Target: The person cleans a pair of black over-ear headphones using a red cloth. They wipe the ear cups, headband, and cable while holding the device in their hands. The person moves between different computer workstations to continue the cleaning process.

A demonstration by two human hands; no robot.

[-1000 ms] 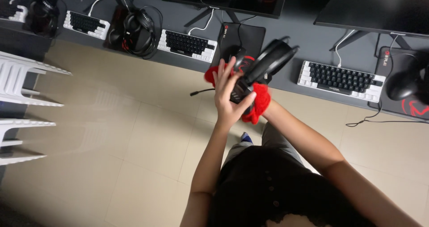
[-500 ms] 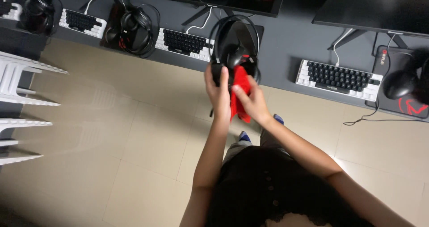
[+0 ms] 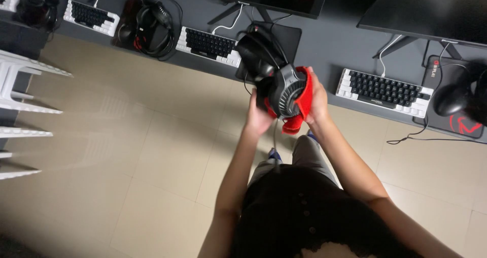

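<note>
I hold a black and grey headset (image 3: 278, 80) in front of me above the floor, near the edge of a dark desk (image 3: 324, 55). My left hand (image 3: 257, 117) grips the headset from below on its left side. My right hand (image 3: 315, 101) presses a red cloth (image 3: 301, 101) against the grey round ear cup facing me. The cloth wraps the cup's right side and hangs a little beneath it. A thin cable dangles down from the headset between my arms.
Along the desk lie several black-and-white keyboards (image 3: 381, 90), a second headset (image 3: 152, 28), a black mouse (image 3: 450, 99) on a dark pad, and monitor stands. White plastic chairs (image 3: 20, 80) stand at the left on the beige tiled floor.
The headset has turned in my hands, so a grey ear cup faces me instead of the headband. The red cloth has shifted to the cup's right side under my right hand.
</note>
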